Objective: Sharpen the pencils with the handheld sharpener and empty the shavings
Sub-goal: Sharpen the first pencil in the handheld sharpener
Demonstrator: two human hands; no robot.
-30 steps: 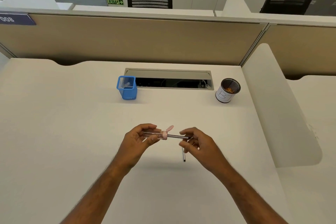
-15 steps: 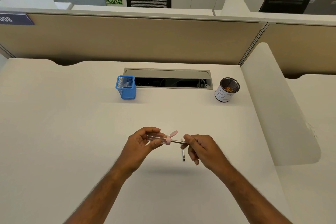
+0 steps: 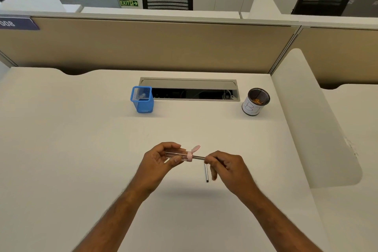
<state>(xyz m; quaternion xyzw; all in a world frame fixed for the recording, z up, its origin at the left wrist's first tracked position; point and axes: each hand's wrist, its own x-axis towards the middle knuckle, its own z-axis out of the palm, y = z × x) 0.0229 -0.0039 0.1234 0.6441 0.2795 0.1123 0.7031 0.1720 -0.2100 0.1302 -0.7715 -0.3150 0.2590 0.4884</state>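
Note:
My left hand (image 3: 158,161) grips a clear tube-shaped sharpener (image 3: 177,154) with a pink cap end, its pink lid flipped up. A dark pencil (image 3: 198,157) is pushed into that pink end, and my right hand (image 3: 226,166) pinches its shaft. A second pencil (image 3: 206,173) hangs down from the same right-hand fingers, tip toward me. Both hands hover above the middle of the white desk (image 3: 81,159). At the back right stands a black mesh cup (image 3: 255,102) with a white label and orange-brown shavings inside.
A blue mesh pencil holder (image 3: 142,99) stands at the back centre-left, beside an open cable tray (image 3: 189,89) sunk in the desk. A beige partition (image 3: 143,45) closes the back; a white rounded divider (image 3: 315,120) bounds the right side.
The right hand has slid left along the pencil toward the sharpener, so less pencil shows between the hands. The left hand has barely moved.

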